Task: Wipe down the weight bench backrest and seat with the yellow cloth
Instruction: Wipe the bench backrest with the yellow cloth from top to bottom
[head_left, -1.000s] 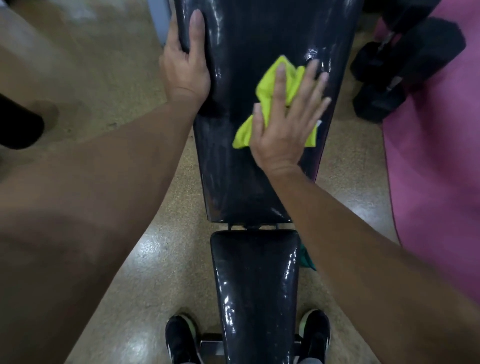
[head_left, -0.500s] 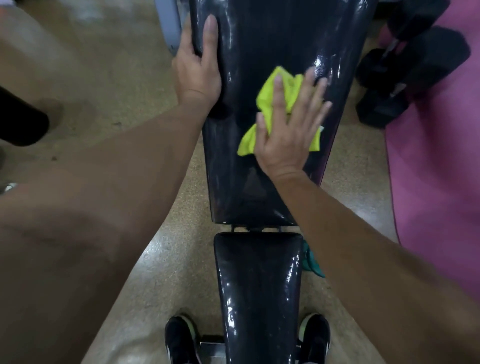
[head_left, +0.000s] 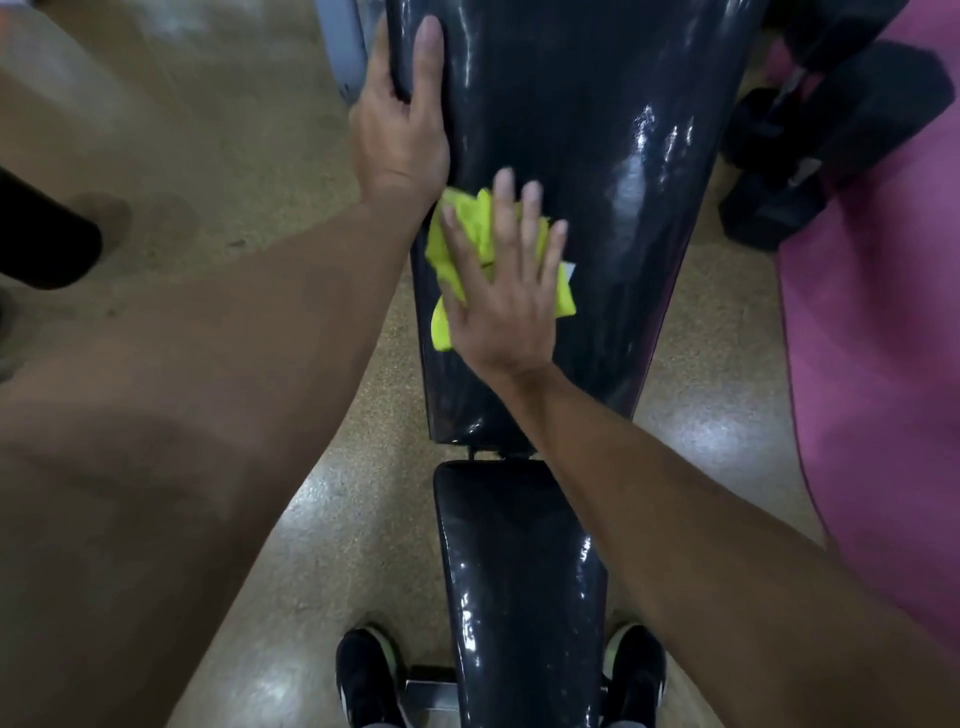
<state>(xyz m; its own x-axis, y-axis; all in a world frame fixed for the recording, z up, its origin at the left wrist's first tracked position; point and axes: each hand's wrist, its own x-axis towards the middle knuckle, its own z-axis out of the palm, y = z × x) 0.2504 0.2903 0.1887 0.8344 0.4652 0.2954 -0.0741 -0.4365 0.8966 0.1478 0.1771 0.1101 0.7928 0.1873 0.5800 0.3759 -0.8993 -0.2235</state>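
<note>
The glossy black backrest runs up the middle of the view, with the narrower black seat below it. A crumpled yellow cloth lies on the backrest's lower left part. My right hand presses flat on the cloth, fingers spread, covering most of it. My left hand clasps the backrest's left edge just above the cloth, thumb on top of the pad and fingers wrapped behind it.
Black dumbbells sit on the floor at the upper right beside a pink mat. My two black shoes straddle the seat's foot. A dark object lies at the far left on the speckled floor.
My right hand has slid the yellow cloth leftward and down across the backrest, from its right side to near the left edge. My left hand keeps its hold on the edge.
</note>
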